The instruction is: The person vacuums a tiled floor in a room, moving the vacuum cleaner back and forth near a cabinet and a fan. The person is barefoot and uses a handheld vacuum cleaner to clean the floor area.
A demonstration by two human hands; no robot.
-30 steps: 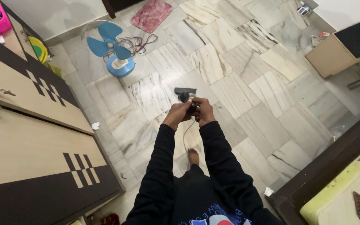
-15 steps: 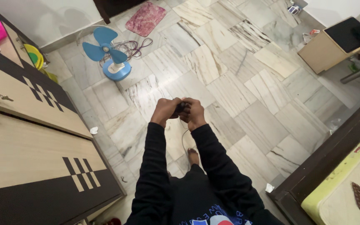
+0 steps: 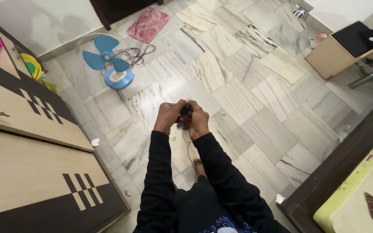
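My left hand (image 3: 167,116) and my right hand (image 3: 199,122) are held together in front of me above the marble floor (image 3: 255,86). Both are closed around a small black device (image 3: 186,109), of which only the top shows between the fingers. A thin cord (image 3: 188,149) hangs down from it toward my bare foot (image 3: 199,166). Black sleeves cover both arms.
A blue table fan (image 3: 108,61) stands on the floor ahead left, with a tangle of wires and a pink mat (image 3: 148,24) behind it. A beige and black wardrobe (image 3: 31,146) runs along the left. A wooden box (image 3: 337,54) sits far right, a bed frame (image 3: 342,168) near right.
The device's black head, visible ahead of my hands a second ago, is now hidden inside them. My hands have closed tighter together and shifted slightly left.
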